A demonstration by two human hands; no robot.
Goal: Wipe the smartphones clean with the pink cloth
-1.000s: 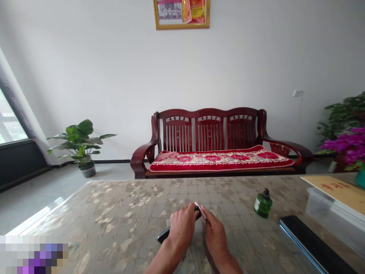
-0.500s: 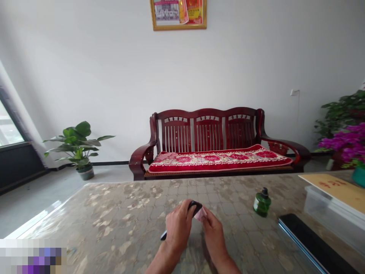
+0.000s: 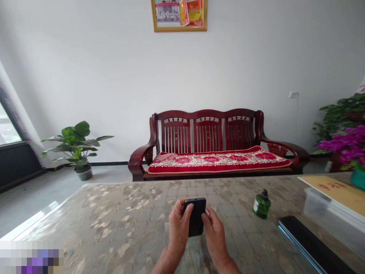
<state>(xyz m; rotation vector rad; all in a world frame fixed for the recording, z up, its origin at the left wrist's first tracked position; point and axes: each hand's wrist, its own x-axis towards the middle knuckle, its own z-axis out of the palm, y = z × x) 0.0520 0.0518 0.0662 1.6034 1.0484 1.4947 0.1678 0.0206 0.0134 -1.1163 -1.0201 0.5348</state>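
A dark smartphone [image 3: 196, 219] is held up above the table, its black face turned toward me. My left hand [image 3: 179, 224] grips its left edge, with the thumb on the front near the top. On the other side, my right hand [image 3: 214, 230] has its thumb at the right edge and its fingers curled behind. A sliver of the pink cloth [image 3: 208, 213] shows by the right fingers; most of it is hidden. The table [image 3: 128, 217] under the hands has a patterned, shiny cover.
Right of my hands stands a green bottle [image 3: 261, 204] with a black top. Beyond it lie a dark flat device [image 3: 308, 239] with a blue edge and a clear plastic box [image 3: 327, 213] under a tan envelope [image 3: 339, 190]. A red wooden bench [image 3: 209, 114] stands behind the table.
The phone has turned from edge-on to face me. My right hand has moved from wrapping the cloth at its end to holding its right edge, and less pink shows.
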